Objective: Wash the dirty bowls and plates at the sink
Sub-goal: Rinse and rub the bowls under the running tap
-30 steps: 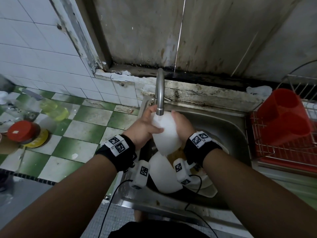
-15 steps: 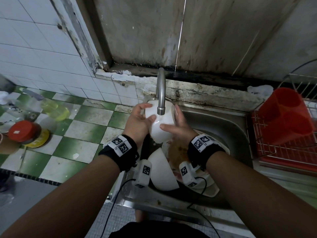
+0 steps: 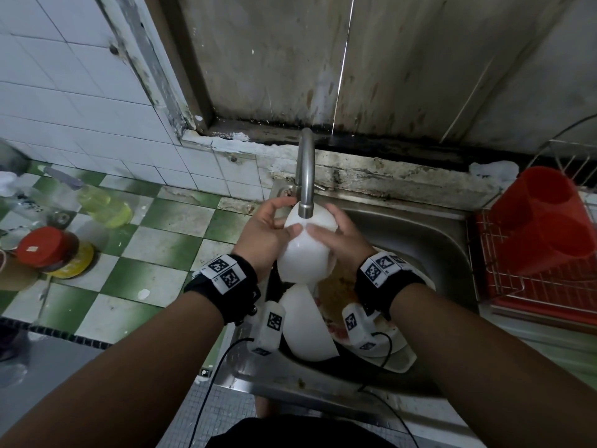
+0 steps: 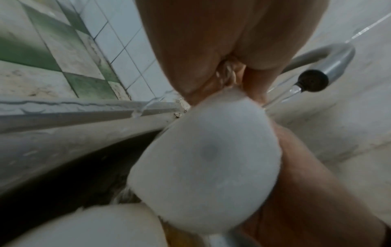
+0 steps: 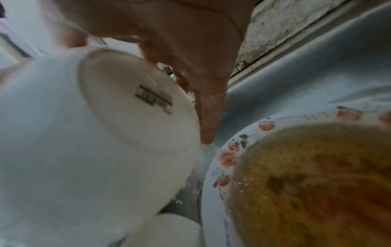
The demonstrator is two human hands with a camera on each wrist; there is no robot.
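A white bowl (image 3: 305, 253) hangs tilted under the faucet (image 3: 305, 176), and water (image 4: 283, 97) runs onto it. My left hand (image 3: 268, 234) grips its left side, thumb on the front. My right hand (image 3: 342, 240) holds the right side with the thumb across the front; its fingers (image 5: 211, 117) lie along the bowl's marked base (image 5: 127, 103). Below in the sink (image 3: 429, 231) lie another white bowl (image 3: 307, 328) and a flower-rimmed plate (image 5: 230, 157) smeared with orange-brown residue.
A red dish rack (image 3: 533, 292) with red cups (image 3: 542, 221) stands right of the sink. On the green-and-white tiled counter (image 3: 145, 253) at the left are a yellow liquid bottle (image 3: 103, 205) and a red-lidded jar (image 3: 42, 250). A stained wall rises behind the faucet.
Both hands have turned the bowl under the spout. It rose toward the tap, then came slightly lower, and my right thumb now lies across its front.
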